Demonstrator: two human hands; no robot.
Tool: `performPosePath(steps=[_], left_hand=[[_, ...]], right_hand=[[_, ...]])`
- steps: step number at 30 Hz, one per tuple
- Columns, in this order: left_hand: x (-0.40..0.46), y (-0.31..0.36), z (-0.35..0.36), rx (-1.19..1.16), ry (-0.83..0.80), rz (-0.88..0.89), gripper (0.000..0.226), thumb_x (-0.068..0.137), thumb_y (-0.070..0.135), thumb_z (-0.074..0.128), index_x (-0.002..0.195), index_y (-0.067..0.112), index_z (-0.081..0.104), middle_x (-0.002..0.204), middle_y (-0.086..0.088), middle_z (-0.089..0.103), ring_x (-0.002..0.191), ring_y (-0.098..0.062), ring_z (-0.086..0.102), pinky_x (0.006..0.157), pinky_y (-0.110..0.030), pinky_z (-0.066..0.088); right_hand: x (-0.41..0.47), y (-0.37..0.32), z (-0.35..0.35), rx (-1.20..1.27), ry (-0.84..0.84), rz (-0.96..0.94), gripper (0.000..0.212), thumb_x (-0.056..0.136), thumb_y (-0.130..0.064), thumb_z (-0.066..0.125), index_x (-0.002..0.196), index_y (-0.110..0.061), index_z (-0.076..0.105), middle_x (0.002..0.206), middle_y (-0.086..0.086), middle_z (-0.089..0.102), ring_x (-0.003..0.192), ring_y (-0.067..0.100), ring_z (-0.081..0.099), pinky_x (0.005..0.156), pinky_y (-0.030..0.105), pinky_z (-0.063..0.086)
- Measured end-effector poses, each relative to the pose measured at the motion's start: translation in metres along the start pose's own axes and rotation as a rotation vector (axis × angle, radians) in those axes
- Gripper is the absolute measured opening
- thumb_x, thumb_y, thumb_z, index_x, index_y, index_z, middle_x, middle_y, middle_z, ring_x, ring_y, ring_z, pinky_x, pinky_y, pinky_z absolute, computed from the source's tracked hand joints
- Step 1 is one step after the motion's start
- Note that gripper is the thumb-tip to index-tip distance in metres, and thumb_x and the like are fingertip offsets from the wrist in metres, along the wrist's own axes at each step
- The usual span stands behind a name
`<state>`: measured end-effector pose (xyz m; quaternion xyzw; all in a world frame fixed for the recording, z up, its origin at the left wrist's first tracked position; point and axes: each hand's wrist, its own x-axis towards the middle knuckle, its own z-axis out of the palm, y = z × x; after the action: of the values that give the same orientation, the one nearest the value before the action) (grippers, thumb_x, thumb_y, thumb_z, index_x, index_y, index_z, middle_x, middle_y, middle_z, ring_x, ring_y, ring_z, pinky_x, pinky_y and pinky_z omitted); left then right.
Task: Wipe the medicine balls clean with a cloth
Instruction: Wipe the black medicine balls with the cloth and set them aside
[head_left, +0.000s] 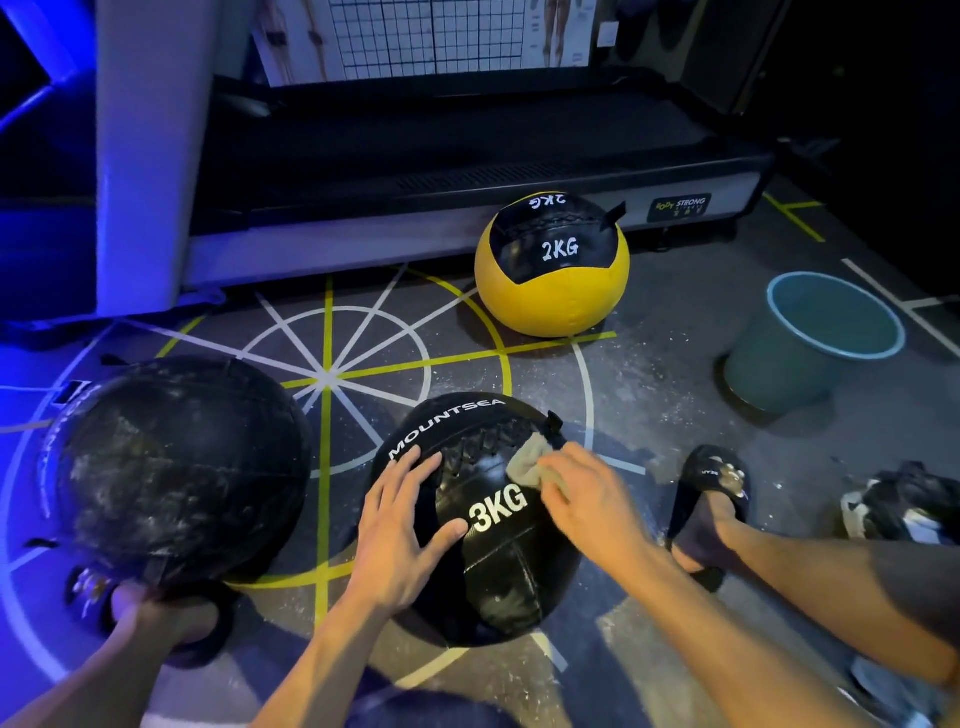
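On the floor, the black 3KG ball (488, 525) sits under both hands: left hand (400, 525) flat, fingers spread, holding nothing; right hand (587, 499) pressing a grey cloth (535, 462) (fingers curled over it) near the lacing. Beyond it, a yellow 2KG ball (551, 270); left, a dusty black ball (171, 467).

Black medicine ball (483, 519): "MOUNTSEA" in white along upper panel, "3KG" in white on front panel. Yellow-and-black medicine ball (551, 265): "2KG" in white on black front panel, second "2KG" upside down on top. Treadmill base (467, 218): "BODY STRONG" on dark label. Black slide sandal (719, 480): small white lettering, unreadable.
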<state>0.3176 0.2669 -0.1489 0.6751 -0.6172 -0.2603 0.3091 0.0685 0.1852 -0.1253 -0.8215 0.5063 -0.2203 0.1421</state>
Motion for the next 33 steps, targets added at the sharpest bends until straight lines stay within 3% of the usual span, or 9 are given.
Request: performPosePath(steps=[2,7,13,16,19,23,26,30,33], left_hand=[[0.002,0.002,0.001,0.010,0.005,0.000,0.084,0.082,0.081,0.054,0.155,0.047,0.029,0.165,0.026,0.016,0.155,-0.010,0.011,0.124,-0.052,0.022],[-0.004,-0.004,0.000,0.003,0.009,0.005,0.084,0.082,0.082,0.054,0.155,0.047,0.030,0.164,0.028,0.015,0.154,-0.005,0.011,0.124,-0.048,0.023],[-0.010,0.001,0.002,-0.008,0.007,-0.002,0.085,0.082,0.084,0.053,0.155,0.049,0.028,0.164,0.031,0.012,0.154,-0.005,0.008,0.124,-0.051,0.022],[-0.014,0.000,0.000,0.001,0.023,0.013,0.083,0.083,0.083,0.052,0.154,0.049,0.028,0.164,0.031,0.012,0.154,-0.004,0.008,0.124,-0.050,0.022],[-0.021,-0.003,-0.001,-0.024,0.020,0.005,0.082,0.083,0.084,0.052,0.153,0.049,0.030,0.164,0.032,0.012,0.154,-0.002,0.007,0.124,-0.048,0.022],[-0.029,0.003,0.004,-0.021,0.036,0.023,0.080,0.084,0.081,0.055,0.153,0.047,0.033,0.165,0.029,0.015,0.154,-0.004,0.009,0.123,-0.043,0.021],[-0.028,0.009,0.003,-0.019,0.021,0.040,0.078,0.084,0.080,0.057,0.152,0.051,0.033,0.164,0.031,0.015,0.154,-0.002,0.008,0.122,-0.037,0.019],[-0.030,0.004,0.000,-0.153,0.038,-0.040,0.085,0.086,0.052,0.077,0.155,0.049,0.027,0.161,0.028,0.028,0.151,-0.001,0.021,0.124,-0.039,0.027],[-0.029,0.003,-0.002,-0.165,0.039,-0.087,0.088,0.086,0.052,0.077,0.156,0.049,0.025,0.161,0.022,0.031,0.150,0.001,0.022,0.124,-0.039,0.027]], right_hand=[[-0.001,-0.008,0.004,0.042,0.048,0.083,0.005,0.095,-0.012,0.059,0.094,-0.014,0.064,0.089,-0.010,0.050,0.074,0.009,0.050,0.065,0.025,0.043],[-0.031,-0.038,0.009,0.102,-0.122,-0.106,0.011,0.096,-0.025,0.050,0.095,-0.022,0.061,0.091,-0.016,0.050,0.078,0.004,0.050,0.067,0.021,0.048],[0.017,-0.009,0.001,0.061,0.044,0.145,0.003,0.095,-0.019,0.061,0.097,-0.017,0.063,0.089,-0.008,0.056,0.077,0.015,0.059,0.066,0.027,0.044],[0.026,-0.014,-0.002,-0.003,-0.063,-0.042,0.010,0.097,-0.018,0.056,0.104,-0.014,0.062,0.103,-0.001,0.061,0.089,0.021,0.062,0.073,0.038,0.053],[0.031,-0.008,-0.011,-0.071,-0.188,-0.136,0.019,0.103,-0.025,0.049,0.116,-0.017,0.060,0.114,-0.002,0.062,0.096,0.018,0.062,0.079,0.037,0.054],[0.046,-0.009,-0.012,0.048,-0.018,0.202,0.009,0.103,-0.020,0.053,0.108,-0.017,0.060,0.100,-0.005,0.061,0.088,0.015,0.062,0.075,0.030,0.051],[0.031,-0.060,0.002,0.086,-0.076,0.031,0.010,0.100,-0.020,0.053,0.110,-0.023,0.057,0.102,-0.010,0.057,0.089,0.008,0.057,0.077,0.024,0.049],[0.018,-0.093,0.005,-0.007,-0.278,-0.332,0.022,0.099,-0.020,0.051,0.121,-0.021,0.055,0.120,-0.003,0.062,0.109,0.018,0.057,0.094,0.036,0.052],[0.038,-0.065,-0.004,-0.058,-0.206,-0.190,0.016,0.106,-0.026,0.040,0.097,-0.028,0.053,0.087,-0.007,0.058,0.079,0.013,0.056,0.073,0.034,0.051]])
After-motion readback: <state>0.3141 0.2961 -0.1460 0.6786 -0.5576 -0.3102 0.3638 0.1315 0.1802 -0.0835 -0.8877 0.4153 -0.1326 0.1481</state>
